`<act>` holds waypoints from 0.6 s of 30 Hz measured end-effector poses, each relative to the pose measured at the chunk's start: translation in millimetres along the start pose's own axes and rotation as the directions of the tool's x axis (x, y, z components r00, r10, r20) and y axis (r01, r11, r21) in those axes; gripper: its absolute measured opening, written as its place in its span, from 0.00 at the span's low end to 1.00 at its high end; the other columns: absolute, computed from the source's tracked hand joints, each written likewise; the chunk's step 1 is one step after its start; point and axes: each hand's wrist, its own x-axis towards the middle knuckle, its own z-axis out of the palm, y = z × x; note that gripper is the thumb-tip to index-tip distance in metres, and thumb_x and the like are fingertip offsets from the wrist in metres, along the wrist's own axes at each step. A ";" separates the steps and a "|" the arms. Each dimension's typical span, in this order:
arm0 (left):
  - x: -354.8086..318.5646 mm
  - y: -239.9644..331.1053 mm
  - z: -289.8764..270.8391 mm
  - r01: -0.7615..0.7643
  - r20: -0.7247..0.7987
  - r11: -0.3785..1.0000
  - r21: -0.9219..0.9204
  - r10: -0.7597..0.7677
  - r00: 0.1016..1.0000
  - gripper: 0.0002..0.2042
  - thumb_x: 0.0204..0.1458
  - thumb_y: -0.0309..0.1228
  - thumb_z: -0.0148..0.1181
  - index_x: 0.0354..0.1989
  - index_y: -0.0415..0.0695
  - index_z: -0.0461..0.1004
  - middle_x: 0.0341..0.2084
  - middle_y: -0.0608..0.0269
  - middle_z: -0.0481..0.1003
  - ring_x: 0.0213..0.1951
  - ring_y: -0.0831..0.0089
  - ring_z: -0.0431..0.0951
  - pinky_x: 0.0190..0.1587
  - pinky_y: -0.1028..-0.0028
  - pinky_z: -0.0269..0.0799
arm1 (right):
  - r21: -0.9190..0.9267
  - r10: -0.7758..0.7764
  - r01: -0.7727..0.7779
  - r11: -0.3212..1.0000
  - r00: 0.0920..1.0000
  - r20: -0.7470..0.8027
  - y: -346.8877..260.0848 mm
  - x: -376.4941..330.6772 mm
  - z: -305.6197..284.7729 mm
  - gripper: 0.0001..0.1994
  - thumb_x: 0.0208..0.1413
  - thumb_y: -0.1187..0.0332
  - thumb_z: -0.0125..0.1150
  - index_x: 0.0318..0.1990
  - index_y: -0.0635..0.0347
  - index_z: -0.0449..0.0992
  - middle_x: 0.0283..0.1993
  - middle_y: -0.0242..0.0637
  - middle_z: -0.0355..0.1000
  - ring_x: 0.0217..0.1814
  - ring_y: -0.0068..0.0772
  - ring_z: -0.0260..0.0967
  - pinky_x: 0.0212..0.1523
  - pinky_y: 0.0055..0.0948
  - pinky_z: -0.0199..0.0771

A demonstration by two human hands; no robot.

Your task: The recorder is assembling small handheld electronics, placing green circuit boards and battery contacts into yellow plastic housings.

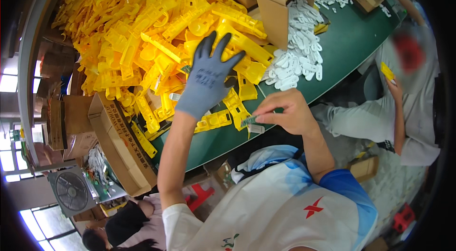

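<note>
Left hand (207, 77), grey-gloved, fingers spread wide over the yellow plastic parts (156, 32) heaped on the green desk (351, 42). Right hand (285, 111), bare, pinches a small green strip (249, 120). Beyond: cardboard box (280, 1), white plastic pieces (297, 56); co-worker's hand (394, 90) at right.

- Even, bright indoor light is falling on the heap of glossy yellow moulded plastic parts (156, 27), which is throwing small pale highlights.
- Daylight is blowing out the window panes (9, 80) at the left rim, washing detail to white.
- Soft, shallow shadows are lying under the grey knit-gloved left hand (209, 77) on the dark green curved tabletop (351, 37).
- Fisheye distortion is bending straight edges near the rim; black vignette is closing the corners.
- Centre is staying sharp; periphery is softening.
</note>
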 end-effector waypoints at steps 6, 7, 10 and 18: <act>27.4 -12.3 14.5 -0.213 0.136 0.974 0.082 0.201 0.970 0.27 0.37 0.36 0.72 0.50 0.50 0.74 0.58 0.55 0.66 0.63 0.51 0.62 0.68 0.52 0.52 | 0.033 -0.148 0.145 0.989 0.986 0.082 1.3 0.3 -4.8 0.06 0.47 0.74 0.72 0.34 0.61 0.84 0.33 0.39 0.81 0.36 0.31 0.80 0.38 0.25 0.77; 26.3 -12.7 13.3 -0.182 0.075 0.983 -0.001 0.182 0.980 0.29 0.37 0.33 0.74 0.51 0.46 0.72 0.55 0.55 0.68 0.60 0.53 0.65 0.66 0.56 0.58 | 0.033 -0.155 0.152 0.988 0.981 0.116 1.5 0.0 -6.0 0.06 0.46 0.76 0.72 0.33 0.62 0.84 0.33 0.40 0.81 0.34 0.31 0.80 0.36 0.24 0.77; 22.7 -9.2 -2.4 0.086 -0.103 0.883 -0.462 -0.150 0.983 0.29 0.38 0.28 0.75 0.53 0.44 0.70 0.49 0.54 0.72 0.55 0.56 0.70 0.61 0.63 0.65 | 0.034 -0.213 0.210 0.977 0.961 0.178 6.5 0.6 -8.0 0.06 0.44 0.78 0.73 0.32 0.62 0.84 0.32 0.40 0.81 0.31 0.32 0.80 0.32 0.23 0.77; -37.1 62.4 5.4 -0.235 0.255 -0.473 -0.849 -0.757 0.602 0.22 0.59 0.29 0.59 0.60 0.47 0.59 0.45 0.53 0.74 0.45 0.58 0.79 0.44 0.60 0.80 | 0.182 -0.004 0.006 0.983 1.000 -0.012 18.8 5.9 2.3 0.06 0.48 0.78 0.71 0.34 0.65 0.83 0.33 0.39 0.81 0.33 0.23 0.78 0.36 0.22 0.76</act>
